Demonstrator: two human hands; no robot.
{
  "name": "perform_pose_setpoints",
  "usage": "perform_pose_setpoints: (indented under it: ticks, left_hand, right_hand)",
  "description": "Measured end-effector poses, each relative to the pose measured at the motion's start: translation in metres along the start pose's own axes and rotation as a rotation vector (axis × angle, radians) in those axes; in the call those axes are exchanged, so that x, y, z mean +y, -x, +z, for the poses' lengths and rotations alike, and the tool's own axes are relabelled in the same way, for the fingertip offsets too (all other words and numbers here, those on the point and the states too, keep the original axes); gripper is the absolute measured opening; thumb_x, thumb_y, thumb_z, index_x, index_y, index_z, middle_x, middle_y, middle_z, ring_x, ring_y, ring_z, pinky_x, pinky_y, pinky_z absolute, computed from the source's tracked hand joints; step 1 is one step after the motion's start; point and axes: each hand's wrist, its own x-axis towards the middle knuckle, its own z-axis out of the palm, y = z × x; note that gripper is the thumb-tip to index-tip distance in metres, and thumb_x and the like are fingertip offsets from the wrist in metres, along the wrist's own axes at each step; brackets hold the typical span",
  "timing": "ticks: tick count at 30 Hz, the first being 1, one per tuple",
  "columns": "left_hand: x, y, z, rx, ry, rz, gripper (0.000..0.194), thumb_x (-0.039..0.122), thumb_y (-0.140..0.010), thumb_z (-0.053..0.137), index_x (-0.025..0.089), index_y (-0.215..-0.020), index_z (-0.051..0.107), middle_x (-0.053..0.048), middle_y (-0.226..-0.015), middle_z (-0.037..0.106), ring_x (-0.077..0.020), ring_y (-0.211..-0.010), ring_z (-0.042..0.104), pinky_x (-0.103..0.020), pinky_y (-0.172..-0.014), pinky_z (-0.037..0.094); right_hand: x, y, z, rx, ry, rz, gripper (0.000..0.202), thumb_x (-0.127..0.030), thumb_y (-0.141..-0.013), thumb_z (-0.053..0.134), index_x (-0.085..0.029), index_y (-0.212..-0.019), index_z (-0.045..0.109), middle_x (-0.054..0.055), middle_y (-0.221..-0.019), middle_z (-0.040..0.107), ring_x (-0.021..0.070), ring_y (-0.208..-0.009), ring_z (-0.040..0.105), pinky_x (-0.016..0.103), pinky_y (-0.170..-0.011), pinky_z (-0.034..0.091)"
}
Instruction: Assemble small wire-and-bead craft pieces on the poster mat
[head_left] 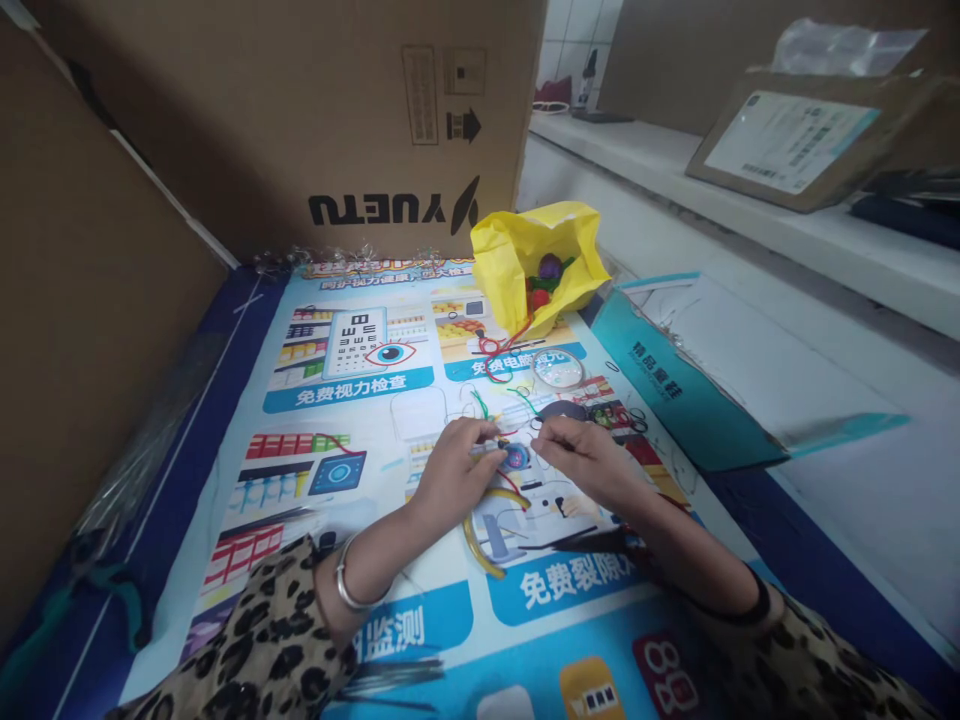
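Observation:
Near the middle of the printed sheet [450, 400], my left hand [459, 470] has thumb and fingers pinched on a small dark piece with cords. A small round blue and pink item [515, 457] hangs or lies right beside those fingertips. My right hand [581, 455] is a short way to the right, its fingers pinched together; what they hold is too small to name. Green and red cord ends show between and above both hands. Below them a yellow curved tube [480, 545] lies on the sheet, with a red cord by it.
A yellow bag [499, 265] with coloured balls stands behind my hands. Beyond it rises a large cardboard box [262, 120]. At right is an open teal box [667, 390], beside a ledge. Pliers [112, 590] lie at far left. A round clear dish [559, 370] sits behind my right hand.

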Motion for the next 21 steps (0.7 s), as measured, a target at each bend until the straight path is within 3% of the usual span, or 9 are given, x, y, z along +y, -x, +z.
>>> perform_pose_setpoints:
  ticks: [6,21]
  left_hand:
    - [0.000,0.000,0.004,-0.089,-0.285,0.080,0.034,0.023,-0.068,0.067,0.023,-0.102,0.060,-0.004,-0.106,0.059,-0.0227,-0.104,0.049,-0.038,-0.089,0.038]
    - [0.004,0.002,0.004,-0.090,-0.331,0.079,0.033,0.024,-0.071,0.066,0.024,-0.103,0.061,-0.005,-0.107,0.058,-0.0236,-0.103,0.047,-0.039,-0.085,0.037]
  right_hand:
    - [0.008,-0.007,0.009,-0.034,0.295,-0.028,0.022,-0.028,-0.077,0.048,-0.019,-0.057,0.044,-0.004,-0.052,0.044,0.0102,-0.052,0.041,0.022,-0.051,0.026]
    - [0.005,-0.009,0.013,0.004,0.429,0.003,0.017,-0.022,-0.069,0.047,-0.020,-0.054,0.040,-0.004,-0.050,0.043,0.0097,-0.049,0.038,0.023,-0.048,0.021]
